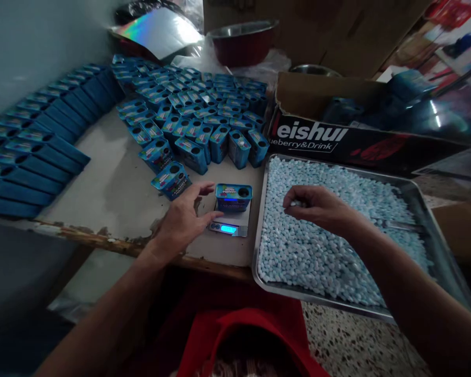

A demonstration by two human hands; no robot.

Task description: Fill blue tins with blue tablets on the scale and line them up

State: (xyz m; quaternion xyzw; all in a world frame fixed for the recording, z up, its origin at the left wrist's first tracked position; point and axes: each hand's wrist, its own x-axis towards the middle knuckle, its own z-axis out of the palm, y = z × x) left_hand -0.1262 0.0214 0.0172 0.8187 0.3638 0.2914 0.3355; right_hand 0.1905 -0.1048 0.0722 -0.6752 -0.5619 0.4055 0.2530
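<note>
A small blue tin (233, 197) with a round hole in its top sits on a little digital scale (230, 226) whose display glows blue. My left hand (184, 220) rests open beside the scale, fingers spread, its tips close to the tin and the scale's edge. My right hand (317, 207) hovers over a metal tray (424, 201) filled with small pale blue candies (337, 251), fingers pinched together on a few of them. Another tin (171, 179) lies just left of the scale.
Many blue tins (204, 112) stand in rows on the white table (110, 188); flat blue boxes (35, 141) line its left side. A black cardboard box (349, 139) sits behind the tray, a red bowl (243, 39) farther back. Red cloth (235, 324) lies below.
</note>
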